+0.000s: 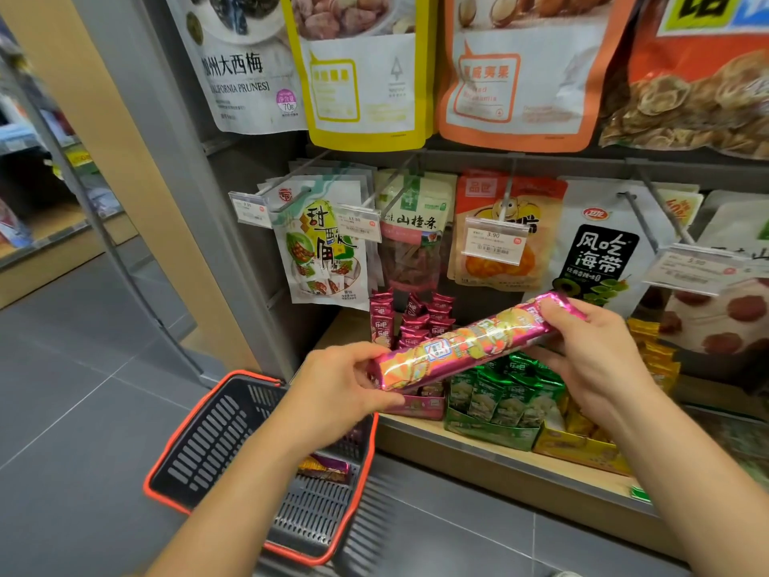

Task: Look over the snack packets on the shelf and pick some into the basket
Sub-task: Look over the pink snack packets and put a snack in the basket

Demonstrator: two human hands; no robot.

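I hold a long pink snack packet level in front of the shelf. My left hand pinches its lower left end and my right hand grips its upper right end. A black basket with a red rim stands on the floor below my left arm, against the shelf base. A purple and yellow packet lies inside it. Behind the held packet, display boxes of small pink packets and green packets sit on the wooden shelf.
Hooks above carry hanging bags: a tamarind bag, a hawthorn strip bag, an orange bag, a kelp bag. Larger pouches hang higher. Yellow packets sit right of the green box. Grey tiled floor lies to the left.
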